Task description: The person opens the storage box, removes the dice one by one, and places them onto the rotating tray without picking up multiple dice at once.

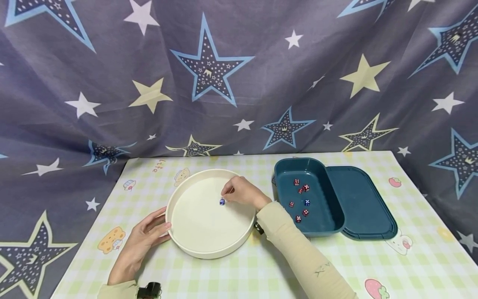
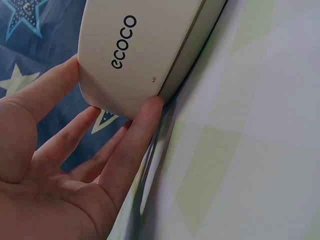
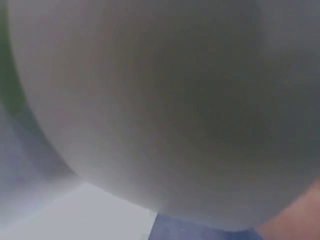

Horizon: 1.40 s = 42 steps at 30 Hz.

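A round cream tray (image 1: 210, 224) with a low wall lies on the table. My left hand (image 1: 147, 232) holds its left side, thumb at the rim and fingers spread along the outer wall. In the left wrist view, fingertips (image 2: 154, 107) meet the lower edge of the wall (image 2: 120, 85), which is printed "ecoco". Over the tray's floor, the curled fingers of my right hand (image 1: 240, 192) pinch a blue die (image 1: 222, 202) at the fingertips. The right wrist view is filled by the blurred pale tray wall (image 3: 125, 150).
To the right stands a dark teal box (image 1: 317, 230) holding several red dice and one blue die (image 1: 307, 202). Its flat teal lid (image 1: 364, 203) lies against its right side. A checked cloth (image 1: 209, 278) covers the table, and a starry curtain (image 1: 231, 120) hangs behind.
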Each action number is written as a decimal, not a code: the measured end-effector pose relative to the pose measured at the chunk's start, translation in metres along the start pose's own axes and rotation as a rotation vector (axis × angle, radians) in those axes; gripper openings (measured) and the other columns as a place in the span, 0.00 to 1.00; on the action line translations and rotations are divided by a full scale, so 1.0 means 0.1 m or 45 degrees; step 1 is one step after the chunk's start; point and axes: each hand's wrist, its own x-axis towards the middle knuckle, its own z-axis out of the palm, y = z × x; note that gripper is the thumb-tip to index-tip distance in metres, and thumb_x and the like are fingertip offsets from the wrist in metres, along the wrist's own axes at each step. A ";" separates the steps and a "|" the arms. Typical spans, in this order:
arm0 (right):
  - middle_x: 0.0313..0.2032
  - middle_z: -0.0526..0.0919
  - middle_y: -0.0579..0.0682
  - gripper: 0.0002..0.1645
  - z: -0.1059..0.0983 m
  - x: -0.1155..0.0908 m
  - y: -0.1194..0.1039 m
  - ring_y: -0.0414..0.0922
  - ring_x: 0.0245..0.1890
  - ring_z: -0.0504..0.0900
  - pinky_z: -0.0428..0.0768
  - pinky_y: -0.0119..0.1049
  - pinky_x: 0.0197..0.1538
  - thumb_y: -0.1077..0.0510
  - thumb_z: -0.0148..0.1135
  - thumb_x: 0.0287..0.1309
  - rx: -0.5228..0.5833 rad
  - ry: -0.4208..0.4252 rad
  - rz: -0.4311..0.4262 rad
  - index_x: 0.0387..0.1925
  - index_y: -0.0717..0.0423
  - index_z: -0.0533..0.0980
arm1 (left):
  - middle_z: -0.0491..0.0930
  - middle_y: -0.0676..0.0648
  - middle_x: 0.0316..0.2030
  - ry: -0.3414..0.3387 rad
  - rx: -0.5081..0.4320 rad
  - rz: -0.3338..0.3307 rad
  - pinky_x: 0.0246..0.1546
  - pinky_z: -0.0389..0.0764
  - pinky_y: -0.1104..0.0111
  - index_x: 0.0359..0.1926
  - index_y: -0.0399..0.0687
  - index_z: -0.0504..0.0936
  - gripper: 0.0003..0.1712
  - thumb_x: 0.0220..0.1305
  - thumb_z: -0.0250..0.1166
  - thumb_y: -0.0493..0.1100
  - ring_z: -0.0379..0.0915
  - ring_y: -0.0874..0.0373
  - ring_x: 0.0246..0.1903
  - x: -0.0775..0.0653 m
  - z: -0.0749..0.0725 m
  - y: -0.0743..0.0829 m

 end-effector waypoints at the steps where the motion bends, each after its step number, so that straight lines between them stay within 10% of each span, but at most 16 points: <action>1: 0.34 0.89 0.49 0.06 -0.01 0.00 -0.01 0.37 0.33 0.83 0.81 0.24 0.39 0.64 0.67 0.60 -0.003 0.000 0.000 0.38 0.60 0.87 | 0.74 0.52 0.59 0.000 0.001 0.002 0.51 0.86 0.65 0.74 0.44 0.60 0.38 0.68 0.66 0.41 0.80 0.64 0.50 0.00 0.00 0.00; 42: 0.47 0.86 0.54 0.12 -0.92 -0.52 -0.10 0.48 0.44 0.85 0.87 0.37 0.47 0.60 0.63 0.66 -0.093 0.157 -0.053 0.49 0.58 0.83 | 0.70 0.47 0.62 0.004 0.019 -0.022 0.51 0.86 0.65 0.75 0.46 0.60 0.39 0.68 0.66 0.43 0.80 0.66 0.51 0.00 0.01 0.01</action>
